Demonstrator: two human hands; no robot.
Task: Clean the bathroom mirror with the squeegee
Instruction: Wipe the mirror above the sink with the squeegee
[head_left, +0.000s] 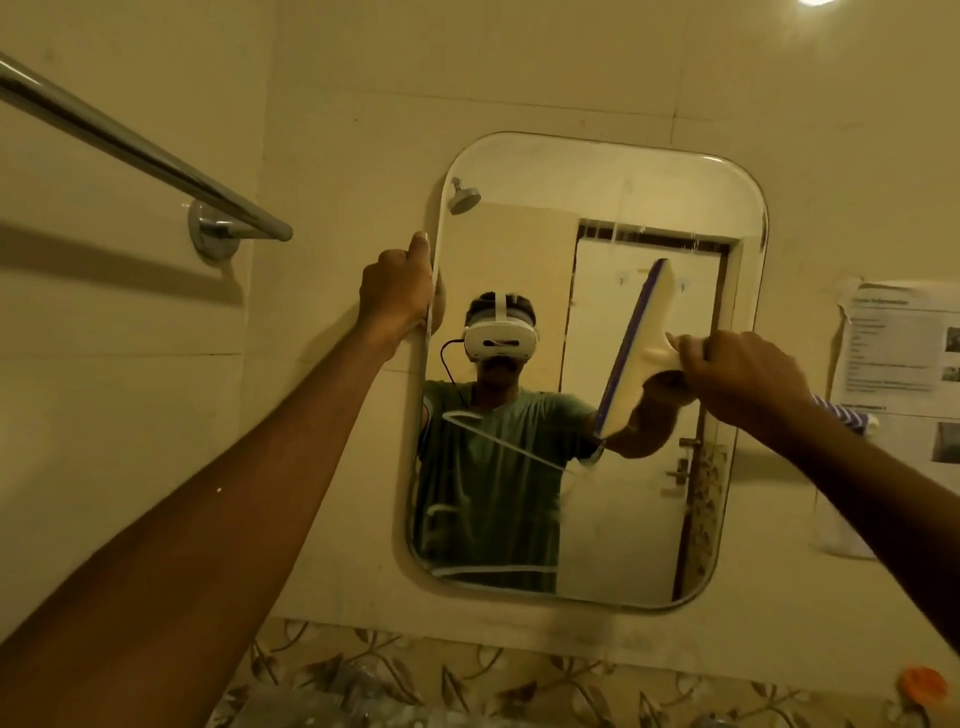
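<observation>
R hand (743, 376) curled round cream purple-bladed squeegee (636, 353): uneven press & you'll streak rounded frameless mirror (639, 519); L hand (397, 291) grips its edge.

Both arms extended.
Our left hand (397, 291) clasps the mirror (597, 208) edge; our right hand (743, 374) grips the squeegee (641, 343).

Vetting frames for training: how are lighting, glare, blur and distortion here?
Head view: dim, yellow-tinted light; a ceiling lamp clips white at the top edge; the chrome towel rail casts a soft shadow; wide-angle distortion bows the rounded rectangular mirror; the right hand gripping the cream squeegee with a purple blade looks slightly soft; text on the paper notice is unreadable.
</observation>
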